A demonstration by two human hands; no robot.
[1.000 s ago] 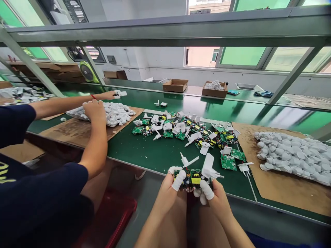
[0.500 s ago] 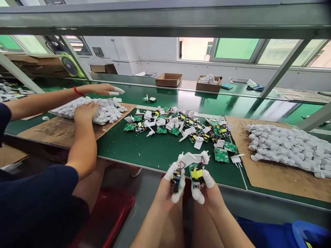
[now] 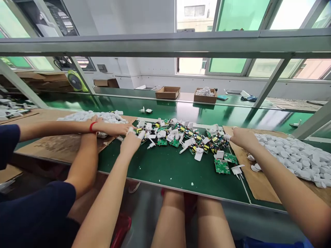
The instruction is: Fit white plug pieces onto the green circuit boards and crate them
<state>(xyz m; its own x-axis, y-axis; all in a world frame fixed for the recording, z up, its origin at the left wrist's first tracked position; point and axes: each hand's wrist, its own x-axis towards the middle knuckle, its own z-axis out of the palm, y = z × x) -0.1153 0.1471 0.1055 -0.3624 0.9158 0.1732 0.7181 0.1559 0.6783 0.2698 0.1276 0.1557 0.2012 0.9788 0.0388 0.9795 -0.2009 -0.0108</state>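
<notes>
My left hand (image 3: 131,140), wearing white finger covers, reaches the left end of a pile of green circuit boards with white plastic pieces (image 3: 169,132). Its thumb and fingertip stand apart at the boards, and no held board shows. At the pile's right end is my right hand (image 3: 241,138), finger and thumb apart, fingertips beside the boards and nothing visible in its grasp. Its lower fingers are hidden. Near the right hand lie a separate green board (image 3: 221,166) and a white plastic piece with wires (image 3: 237,170).
A co-worker's hand (image 3: 113,128) extends close to my left hand, over a heap of white parts (image 3: 89,116). More white parts (image 3: 300,155) lie on cardboard (image 3: 262,182) at right. A metal shelf beam (image 3: 165,46) crosses above the green table (image 3: 165,167).
My hands have parted from in front of my lap to opposite ends of the pile. The boards they held no longer show in them. The co-worker's hand has moved right; my view has tilted up.
</notes>
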